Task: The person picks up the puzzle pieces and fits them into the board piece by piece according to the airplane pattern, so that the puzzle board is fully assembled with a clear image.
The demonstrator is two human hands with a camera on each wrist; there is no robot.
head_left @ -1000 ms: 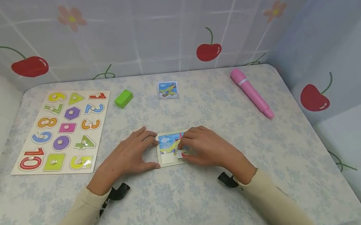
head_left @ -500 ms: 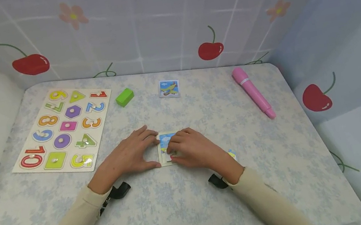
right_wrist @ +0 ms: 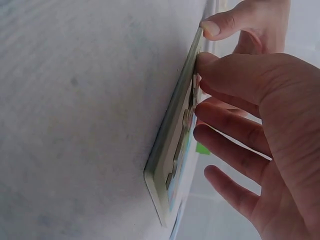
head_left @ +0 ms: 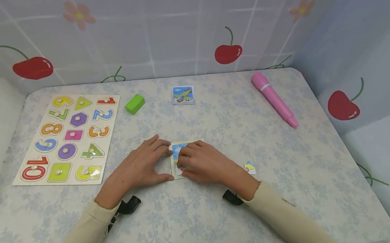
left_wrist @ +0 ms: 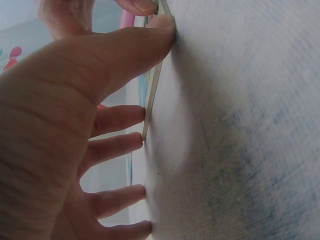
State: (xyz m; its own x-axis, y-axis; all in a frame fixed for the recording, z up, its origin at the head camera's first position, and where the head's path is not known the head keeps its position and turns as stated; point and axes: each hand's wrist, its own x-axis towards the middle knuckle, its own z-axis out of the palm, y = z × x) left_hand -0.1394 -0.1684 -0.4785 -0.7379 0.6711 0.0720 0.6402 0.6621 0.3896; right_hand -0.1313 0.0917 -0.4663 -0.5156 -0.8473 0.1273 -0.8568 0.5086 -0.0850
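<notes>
A small jigsaw board (head_left: 172, 162) with a pale frame lies flat on the table, its blue and yellow picture largely covered by my right hand. My left hand (head_left: 140, 165) steadies the board's left side, thumb at the near corner and straight fingers along the edge. Over the board, my right hand (head_left: 206, 162) pinches a jigsaw piece (head_left: 179, 171) at the lower left of the picture, thumb and fingertips right at it. In the right wrist view, the board's near strip (right_wrist: 172, 135) shows bare beside a row of fitted pieces. Another jigsaw piece (head_left: 250, 168), yellow and white, lies right of the board.
At the left lies a number and shape peg puzzle (head_left: 67, 143). Toward the back are a green block (head_left: 135, 104) and an airplane picture tile (head_left: 183, 95). A pink toy microphone (head_left: 274, 99) lies at the back right. Curtains with cherries surround the table (head_left: 205, 231).
My right hand has moved left across the board with the piece, to the picture's lower left. The loose piece at the right has come into view. My left hand stays put.
</notes>
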